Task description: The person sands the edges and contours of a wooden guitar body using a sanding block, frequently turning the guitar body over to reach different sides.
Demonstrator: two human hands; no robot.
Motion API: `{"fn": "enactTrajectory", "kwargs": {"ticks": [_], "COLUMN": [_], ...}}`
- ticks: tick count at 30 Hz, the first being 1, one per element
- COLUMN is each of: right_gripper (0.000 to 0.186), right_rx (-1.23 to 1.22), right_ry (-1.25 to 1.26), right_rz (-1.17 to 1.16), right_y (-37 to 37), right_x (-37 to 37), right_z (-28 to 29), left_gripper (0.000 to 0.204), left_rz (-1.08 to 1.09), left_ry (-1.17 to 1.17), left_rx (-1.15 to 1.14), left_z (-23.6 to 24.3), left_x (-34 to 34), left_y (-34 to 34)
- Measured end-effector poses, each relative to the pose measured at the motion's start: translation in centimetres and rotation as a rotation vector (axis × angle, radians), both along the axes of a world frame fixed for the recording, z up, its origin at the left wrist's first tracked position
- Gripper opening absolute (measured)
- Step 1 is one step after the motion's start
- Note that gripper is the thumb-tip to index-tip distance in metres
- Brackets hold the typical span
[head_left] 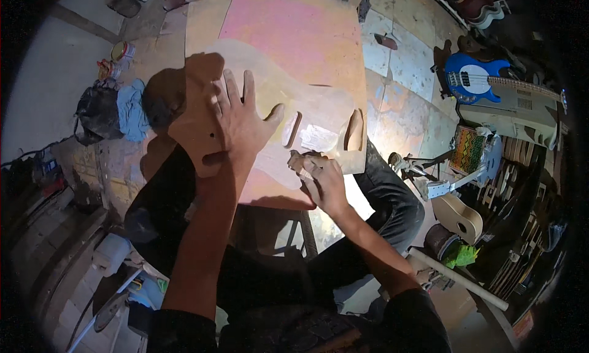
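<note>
A pale, unfinished guitar body (319,101) lies flat in front of me on a pink and tan board (294,21). Slots and a neck cutout are cut through or into it. My left hand (242,120) rests palm down on the body's left part, fingers spread, holding nothing. Beside the near edge of the body, my right hand (328,184) is closed around a folded, worn brown piece of sandpaper (299,162). The fingers partly cover that piece. Shadow darkens the left end of the body.
Right of the board, a blue electric bass (472,78) stands near an acoustic guitar body (461,219) and a pale pole (460,279). Left of it lie a blue cloth (130,110), a black bag (98,112) and a tin (123,51). My legs are under the board's near side.
</note>
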State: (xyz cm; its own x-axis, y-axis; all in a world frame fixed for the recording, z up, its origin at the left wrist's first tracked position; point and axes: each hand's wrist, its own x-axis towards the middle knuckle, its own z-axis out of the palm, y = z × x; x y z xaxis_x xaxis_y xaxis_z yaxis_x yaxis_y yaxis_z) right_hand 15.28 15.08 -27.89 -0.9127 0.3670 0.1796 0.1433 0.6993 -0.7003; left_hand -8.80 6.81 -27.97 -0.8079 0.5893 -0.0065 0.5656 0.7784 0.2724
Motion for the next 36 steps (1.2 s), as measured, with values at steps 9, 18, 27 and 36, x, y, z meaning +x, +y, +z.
{"fn": "enactTrajectory", "kwargs": {"ticks": [9,18,27,36], "right_gripper": [0.051,0.049,0.053,0.051], "right_rx": [-0.159,-0.183,-0.262,-0.304], "right_ry": [-0.242,-0.08,-0.15,-0.219], "right_rz": [0.217,0.196,0.205,0.229], "right_y": [3.4,3.1,3.2,3.5], "right_x": [-0.4,-0.9,-0.3,0.8], "right_z": [2.9,2.3,2.2,2.4], "left_gripper": [0.096,0.097,0.098,0.097], "left_rz": [0.024,0.022,0.021,0.017], "left_ry": [0.037,0.103,0.099,0.064], "left_rx": [0.029,0.027,-0.027,-0.021], "left_z": [-0.3,-0.9,-0.6,-0.3], "left_x": [0.2,0.4,0.5,0.6], "left_y": [0.0,-0.3,-0.3,-0.6]}}
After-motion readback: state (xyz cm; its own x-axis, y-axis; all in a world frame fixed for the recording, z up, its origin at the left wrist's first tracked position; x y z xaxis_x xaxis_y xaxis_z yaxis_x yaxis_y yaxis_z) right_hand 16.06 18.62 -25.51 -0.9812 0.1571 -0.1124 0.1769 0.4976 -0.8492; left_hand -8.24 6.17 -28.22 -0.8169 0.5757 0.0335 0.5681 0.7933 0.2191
